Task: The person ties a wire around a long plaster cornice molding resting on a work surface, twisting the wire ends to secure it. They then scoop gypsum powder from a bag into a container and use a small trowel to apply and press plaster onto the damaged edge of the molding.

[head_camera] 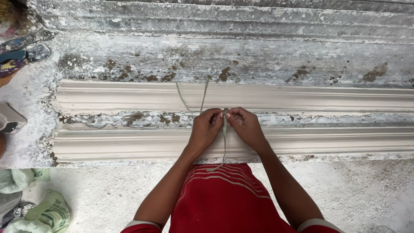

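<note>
Both hands are meeting over the near moulding: the left hand [205, 127] and right hand [245, 125] are each pinching a thin fibre strand [224, 142] between fingertips, knuckles up, forearms converging from the near edge. The strand looks light, limp and easily frayed, best gripped close to the crossing. Its loose ends are trailing onto the far moulding [302, 98] and toward the red garment [226, 200].

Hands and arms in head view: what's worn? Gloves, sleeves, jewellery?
Both hands bare: left hand, right hand, no gloves, rings or watch visible. Forearms uncovered. Short red sleeves with a pale cuff band show at the bottom edge. Fingernails look pale-polished.
</note>
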Demonstrator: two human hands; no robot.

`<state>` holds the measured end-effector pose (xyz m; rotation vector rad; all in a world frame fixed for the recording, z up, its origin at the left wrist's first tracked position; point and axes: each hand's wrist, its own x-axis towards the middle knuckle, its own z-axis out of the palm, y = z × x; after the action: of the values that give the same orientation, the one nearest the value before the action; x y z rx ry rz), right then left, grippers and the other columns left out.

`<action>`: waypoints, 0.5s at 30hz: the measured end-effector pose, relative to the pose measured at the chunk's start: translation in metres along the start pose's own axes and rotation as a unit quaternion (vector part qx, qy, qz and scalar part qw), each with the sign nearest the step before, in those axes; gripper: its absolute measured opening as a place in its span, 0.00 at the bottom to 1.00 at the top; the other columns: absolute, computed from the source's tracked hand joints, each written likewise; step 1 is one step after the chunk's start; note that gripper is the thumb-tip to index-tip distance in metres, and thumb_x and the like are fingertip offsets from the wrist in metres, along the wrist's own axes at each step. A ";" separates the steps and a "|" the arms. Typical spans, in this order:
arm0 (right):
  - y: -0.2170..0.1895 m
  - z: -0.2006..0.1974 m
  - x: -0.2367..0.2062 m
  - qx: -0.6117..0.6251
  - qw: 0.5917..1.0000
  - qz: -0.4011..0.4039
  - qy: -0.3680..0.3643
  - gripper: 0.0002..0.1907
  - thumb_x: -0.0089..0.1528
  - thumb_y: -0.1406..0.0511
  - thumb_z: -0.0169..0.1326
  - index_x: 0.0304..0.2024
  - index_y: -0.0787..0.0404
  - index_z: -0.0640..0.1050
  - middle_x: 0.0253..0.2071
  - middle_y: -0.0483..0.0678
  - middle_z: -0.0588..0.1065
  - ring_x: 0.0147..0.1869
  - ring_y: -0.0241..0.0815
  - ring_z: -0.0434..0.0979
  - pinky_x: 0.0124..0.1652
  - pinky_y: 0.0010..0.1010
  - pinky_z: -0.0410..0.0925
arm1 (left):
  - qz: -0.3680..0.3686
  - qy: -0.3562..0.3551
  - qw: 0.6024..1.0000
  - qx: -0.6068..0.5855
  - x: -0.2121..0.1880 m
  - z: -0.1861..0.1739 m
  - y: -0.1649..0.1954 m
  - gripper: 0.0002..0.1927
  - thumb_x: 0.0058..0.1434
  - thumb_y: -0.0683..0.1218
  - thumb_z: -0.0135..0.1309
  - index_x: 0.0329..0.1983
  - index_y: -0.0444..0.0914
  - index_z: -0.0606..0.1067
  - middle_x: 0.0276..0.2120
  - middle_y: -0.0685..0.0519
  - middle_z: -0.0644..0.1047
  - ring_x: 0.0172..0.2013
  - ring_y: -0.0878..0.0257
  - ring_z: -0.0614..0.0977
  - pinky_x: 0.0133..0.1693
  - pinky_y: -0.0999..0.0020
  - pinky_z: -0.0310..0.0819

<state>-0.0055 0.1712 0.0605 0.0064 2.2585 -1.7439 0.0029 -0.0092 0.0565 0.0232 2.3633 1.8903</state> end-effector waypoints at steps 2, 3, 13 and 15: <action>-0.002 0.001 -0.002 -0.033 0.999 -0.033 0.010 0.10 0.68 0.64 0.56 0.46 0.66 0.79 0.37 0.44 0.80 0.40 0.29 0.77 0.41 0.21 0.72 | -0.003 0.017 1.000 -0.002 0.000 0.003 0.001 0.12 0.65 0.44 0.57 0.48 0.33 0.80 0.33 0.47 0.83 0.30 0.64 0.80 0.34 0.69 0.76; -0.003 0.002 -0.002 -0.040 0.998 -0.034 0.016 0.10 0.68 0.64 0.56 0.45 0.66 0.79 0.36 0.44 0.79 0.39 0.29 0.77 0.40 0.21 0.71 | 0.007 0.026 1.000 0.004 -0.001 0.005 0.002 0.12 0.65 0.44 0.58 0.48 0.33 0.80 0.33 0.47 0.83 0.30 0.64 0.81 0.34 0.69 0.76; 0.008 0.007 -0.004 -0.088 0.989 -0.101 0.057 0.05 0.67 0.68 0.55 0.40 0.65 0.74 0.32 0.44 0.74 0.33 0.30 0.69 0.33 0.25 0.66 | 0.010 0.039 0.999 0.026 -0.003 0.013 0.013 0.11 0.63 0.44 0.59 0.45 0.33 0.80 0.32 0.47 0.82 0.30 0.64 0.82 0.34 0.69 0.77; 0.012 0.003 -0.006 -0.075 0.988 -0.125 0.047 0.05 0.68 0.68 0.54 0.40 0.65 0.73 0.33 0.44 0.74 0.35 0.30 0.71 0.36 0.24 0.67 | 0.021 0.031 0.999 0.021 -0.004 0.016 0.015 0.12 0.62 0.44 0.59 0.46 0.32 0.80 0.33 0.48 0.82 0.30 0.64 0.82 0.34 0.69 0.77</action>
<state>0.0033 0.1726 0.0495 -0.2410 2.5490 -1.7183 0.0079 0.0092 0.0677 0.0172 2.4622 1.8857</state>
